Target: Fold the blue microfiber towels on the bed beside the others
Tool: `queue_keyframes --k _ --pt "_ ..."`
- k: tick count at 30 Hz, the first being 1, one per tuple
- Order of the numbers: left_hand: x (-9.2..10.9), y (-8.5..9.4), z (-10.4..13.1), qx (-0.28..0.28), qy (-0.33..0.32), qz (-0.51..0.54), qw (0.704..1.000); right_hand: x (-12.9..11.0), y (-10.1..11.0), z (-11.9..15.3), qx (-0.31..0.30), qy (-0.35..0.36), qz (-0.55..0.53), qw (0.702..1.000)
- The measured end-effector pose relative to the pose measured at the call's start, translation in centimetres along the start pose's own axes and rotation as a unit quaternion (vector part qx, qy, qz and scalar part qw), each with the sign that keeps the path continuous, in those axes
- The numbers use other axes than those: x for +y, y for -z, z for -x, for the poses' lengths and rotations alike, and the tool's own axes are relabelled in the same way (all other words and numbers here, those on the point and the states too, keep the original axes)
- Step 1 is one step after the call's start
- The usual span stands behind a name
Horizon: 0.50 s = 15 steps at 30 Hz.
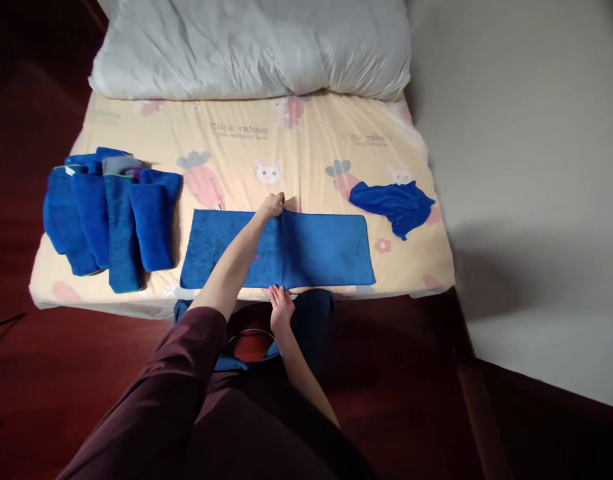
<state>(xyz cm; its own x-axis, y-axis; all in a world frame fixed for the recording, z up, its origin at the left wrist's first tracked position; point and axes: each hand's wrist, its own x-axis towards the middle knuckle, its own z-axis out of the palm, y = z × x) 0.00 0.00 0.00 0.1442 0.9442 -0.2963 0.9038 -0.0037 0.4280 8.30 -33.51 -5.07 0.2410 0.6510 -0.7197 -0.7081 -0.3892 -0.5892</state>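
A blue towel [326,250] lies spread lengthwise along the near edge of the bed, with a raised crease across its middle. My left hand [273,205] reaches over it, fingers closed on the far edge at that crease. At the near edge, my right hand [281,305] pinches the same crease, fingertips on the cloth and thumb partly hidden. To the right lies a crumpled blue cloth [393,203], apart from the towel. Several folded blue towels [121,220] are heaped on the left, one with a grey part showing.
The bed sheet [266,143] is pale yellow with rabbit and carrot prints. A white quilt [256,50] is bundled across the back of the bed. On the right stands a pale wall or panel [531,167]. Dark red floor [76,387] shows below the bed's front edge.
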Motion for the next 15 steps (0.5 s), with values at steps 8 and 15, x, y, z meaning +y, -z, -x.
queue_keyframes --k 8,15 --pt "-0.9 -0.9 -0.1 0.037 -0.034 0.053 0.997 0.5 0.1 0.1 -0.004 0.047 0.031 0.998" --pt "-1.2 -1.0 0.1 0.049 -0.042 0.043 0.997 1.2 0.2 0.3 -0.009 0.079 0.060 0.995"
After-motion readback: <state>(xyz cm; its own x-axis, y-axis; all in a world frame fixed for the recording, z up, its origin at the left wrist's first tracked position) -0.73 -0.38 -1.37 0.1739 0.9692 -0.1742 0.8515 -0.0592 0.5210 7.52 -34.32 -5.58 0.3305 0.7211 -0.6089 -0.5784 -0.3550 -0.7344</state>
